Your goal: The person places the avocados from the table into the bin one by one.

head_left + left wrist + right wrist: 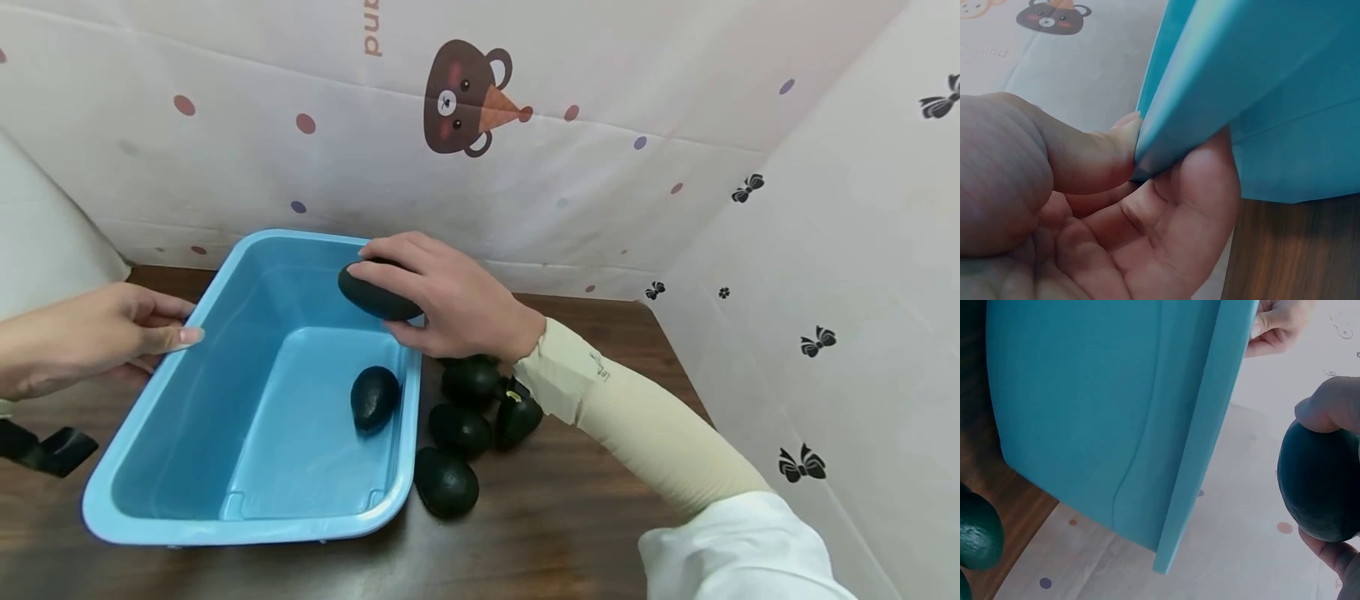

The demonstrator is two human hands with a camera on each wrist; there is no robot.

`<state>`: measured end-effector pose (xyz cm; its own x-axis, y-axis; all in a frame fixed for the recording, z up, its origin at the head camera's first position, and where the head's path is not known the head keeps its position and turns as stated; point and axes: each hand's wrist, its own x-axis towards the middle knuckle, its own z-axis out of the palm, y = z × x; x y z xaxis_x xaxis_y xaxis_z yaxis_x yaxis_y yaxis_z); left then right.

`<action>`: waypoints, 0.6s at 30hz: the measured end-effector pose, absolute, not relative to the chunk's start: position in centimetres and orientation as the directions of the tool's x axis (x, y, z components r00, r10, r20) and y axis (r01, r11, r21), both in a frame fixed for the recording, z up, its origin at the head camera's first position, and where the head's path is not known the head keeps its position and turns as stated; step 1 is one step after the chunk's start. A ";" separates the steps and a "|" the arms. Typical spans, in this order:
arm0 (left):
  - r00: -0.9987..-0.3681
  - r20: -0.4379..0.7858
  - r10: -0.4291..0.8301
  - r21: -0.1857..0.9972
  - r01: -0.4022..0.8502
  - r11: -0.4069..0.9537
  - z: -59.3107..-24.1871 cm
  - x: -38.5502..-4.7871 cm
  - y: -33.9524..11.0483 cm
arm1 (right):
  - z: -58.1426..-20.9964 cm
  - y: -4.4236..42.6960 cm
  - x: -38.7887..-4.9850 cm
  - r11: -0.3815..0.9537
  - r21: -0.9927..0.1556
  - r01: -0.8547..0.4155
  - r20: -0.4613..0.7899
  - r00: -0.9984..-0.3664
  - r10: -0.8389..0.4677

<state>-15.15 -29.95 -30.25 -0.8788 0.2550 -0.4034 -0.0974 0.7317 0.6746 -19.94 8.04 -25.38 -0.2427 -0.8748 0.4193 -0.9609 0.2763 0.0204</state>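
A blue plastic basin stands on the wooden table, with one dark green avocado lying inside near its right wall. My left hand pinches the basin's left rim between thumb and fingers, seen close up in the left wrist view. Over the basin's far right rim, my right hand grips another avocado, its fingers and thumb around the sides. That held avocado also shows at the right edge of the right wrist view.
Several avocados lie grouped on the table just right of the basin, partly hidden beneath my right wrist. A printed curtain with a bear hangs behind the table. A black strap hangs below my left wrist.
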 end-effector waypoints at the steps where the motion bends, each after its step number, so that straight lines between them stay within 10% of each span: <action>1: -0.878 -0.404 0.257 0.679 -0.099 0.728 -30.2 -15.1 -30.0 | -25.4 7.9 -20.1 0.283 0.020 -0.959 0.414 -0.250 -0.875; 18: -0.880 -0.412 0.238 0.679 -0.122 0.724 -30.2 -15.0 -29.8 | -24.6 5.0 -21.7 0.417 0.051 -0.907 0.355 -0.374 -0.857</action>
<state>-14.99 -29.80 -30.19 -0.8796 0.2375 -0.4122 -0.1224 0.7243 0.6786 -21.66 5.01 -24.60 -0.3743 -0.8567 0.3550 -0.9073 0.4174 0.0505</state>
